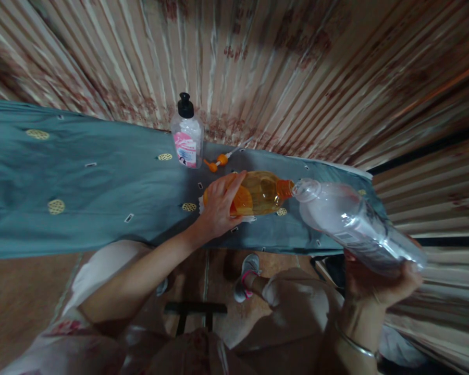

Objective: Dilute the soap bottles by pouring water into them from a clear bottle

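Note:
My left hand (219, 211) is wrapped round the lower part of a see-through orange bottle (263, 192), which is tilted with its uncapped neck pointing right. My right hand (379, 281) grips a large clear plastic bottle (347, 219) near its base, with the mouth turned left. The two mouths meet or nearly meet; I cannot tell whether they touch. Behind the orange bottle lies an orange pump head (218, 162) with a pale tube. To its left stands a clear labelled bottle (187, 138) with a black cap. Something white, like paper, shows beneath the orange bottle.
A teal cloth with pineapple prints (101, 182) covers the long narrow table. Pleated curtains (234, 67) hang close behind it and on the right. Below are the tiled floor (195, 276), a dark stool-like bar (195, 308) and a shoe (250, 276).

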The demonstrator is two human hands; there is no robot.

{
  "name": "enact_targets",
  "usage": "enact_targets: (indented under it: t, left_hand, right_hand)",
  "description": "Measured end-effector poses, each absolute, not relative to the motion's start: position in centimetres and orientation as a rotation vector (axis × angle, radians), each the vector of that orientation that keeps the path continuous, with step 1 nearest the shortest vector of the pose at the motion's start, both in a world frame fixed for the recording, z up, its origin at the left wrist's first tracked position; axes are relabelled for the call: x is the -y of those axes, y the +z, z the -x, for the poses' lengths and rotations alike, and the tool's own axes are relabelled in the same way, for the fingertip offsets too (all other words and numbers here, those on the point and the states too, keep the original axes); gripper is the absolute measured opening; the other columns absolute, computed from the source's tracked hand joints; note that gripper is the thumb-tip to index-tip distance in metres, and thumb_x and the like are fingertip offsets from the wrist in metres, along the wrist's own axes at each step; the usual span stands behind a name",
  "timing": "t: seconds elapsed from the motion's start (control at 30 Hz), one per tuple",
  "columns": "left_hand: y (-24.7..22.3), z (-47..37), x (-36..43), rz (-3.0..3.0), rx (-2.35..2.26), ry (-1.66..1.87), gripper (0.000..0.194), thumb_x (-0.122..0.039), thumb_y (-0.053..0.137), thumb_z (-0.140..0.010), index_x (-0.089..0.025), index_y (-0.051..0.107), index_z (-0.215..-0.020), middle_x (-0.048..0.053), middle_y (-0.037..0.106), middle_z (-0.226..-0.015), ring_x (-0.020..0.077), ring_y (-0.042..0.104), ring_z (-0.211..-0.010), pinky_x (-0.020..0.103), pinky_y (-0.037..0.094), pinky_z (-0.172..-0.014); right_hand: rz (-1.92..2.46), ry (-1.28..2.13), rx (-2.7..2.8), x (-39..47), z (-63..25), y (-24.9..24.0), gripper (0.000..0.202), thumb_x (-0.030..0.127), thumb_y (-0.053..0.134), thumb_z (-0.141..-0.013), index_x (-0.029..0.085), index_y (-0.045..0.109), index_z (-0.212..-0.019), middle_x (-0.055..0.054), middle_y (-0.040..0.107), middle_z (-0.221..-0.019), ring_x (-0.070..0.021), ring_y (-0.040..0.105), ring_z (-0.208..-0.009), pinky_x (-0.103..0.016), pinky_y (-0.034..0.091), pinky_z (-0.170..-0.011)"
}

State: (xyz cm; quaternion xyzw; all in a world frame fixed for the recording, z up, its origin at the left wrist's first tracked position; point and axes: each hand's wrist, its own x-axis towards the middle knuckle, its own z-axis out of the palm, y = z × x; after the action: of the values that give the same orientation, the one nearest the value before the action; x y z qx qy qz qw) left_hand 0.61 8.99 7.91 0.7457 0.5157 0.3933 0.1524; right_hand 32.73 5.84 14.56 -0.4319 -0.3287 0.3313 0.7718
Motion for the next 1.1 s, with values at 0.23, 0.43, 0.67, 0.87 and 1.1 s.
enact_targets:
  t: [0.23,0.43,0.67,0.87,1.1]
  left_hand:
    - [7.88,-0.74,-9.02,-2.124,-1.494,1.135,0.101,-0.037,0.081,-0.076,-0.022,0.026,-0.16,0.017,0.046,-0.152,0.0355,0.043,-0.138,0.053,0.034,-0.118]
    - [7.86,-0.59,-9.02,-2.148,-1.468,1.135,0.101,-0.037,0.079,-0.078,-0.022,0.024,-0.16,0.017,0.046,-0.153,0.0353,0.043,-0.138,0.054,0.034,-0.118]
    - [7.86,-0.63,-9.01,-2.117,-1.481,1.129,0.1,-0.039,0.08,-0.078,-0.022,0.026,-0.16,0.016,0.046,-0.153,0.0353,0.042,-0.138,0.053,0.034,-0.118]
    - [7.93,-0.66,-8.96,-2.128,-1.466,1.149,0.099,-0.036,0.08,-0.077,-0.02,0.027,-0.16,0.017,0.046,-0.152,0.0356,0.043,-0.138,0.053,0.034,-0.118]
    - [7.84,-0.67,-9.0,-2.147,-1.479,1.14,0.101,-0.035,0.08,-0.077,-0.022,0.024,-0.16,0.017,0.046,-0.152,0.0362,0.043,-0.138,0.054,0.034,-0.118]
  right_hand:
    - [0.944,0.729,0.696,-5.76,-32.78,14.6,0.043,0.044,0.071,-0.053,0.03,0.071,-0.093,0.004,0.069,-0.099,-0.0184,0.065,-0.086,-0.023,0.049,-0.044]
    - [0.956,0.723,0.702,-5.76,-32.58,14.67,0.044,0.046,0.07,-0.052,0.031,0.071,-0.094,0.003,0.067,-0.101,-0.0173,0.063,-0.083,-0.02,0.041,-0.039]
    - [0.951,0.72,0.704,-5.8,-32.47,14.69,0.04,0.045,0.069,-0.053,0.031,0.07,-0.09,0.004,0.067,-0.098,-0.0163,0.063,-0.08,-0.02,0.043,-0.04]
    - [0.927,0.725,0.742,-5.89,-32.59,14.73,0.039,0.045,0.068,-0.054,0.03,0.071,-0.09,0.004,0.068,-0.093,-0.0167,0.061,-0.075,-0.019,0.039,-0.036]
    - [0.932,0.721,0.686,-5.89,-32.37,14.78,0.044,0.044,0.07,-0.052,0.029,0.071,-0.093,0.004,0.069,-0.096,-0.0197,0.065,-0.089,-0.024,0.051,-0.046]
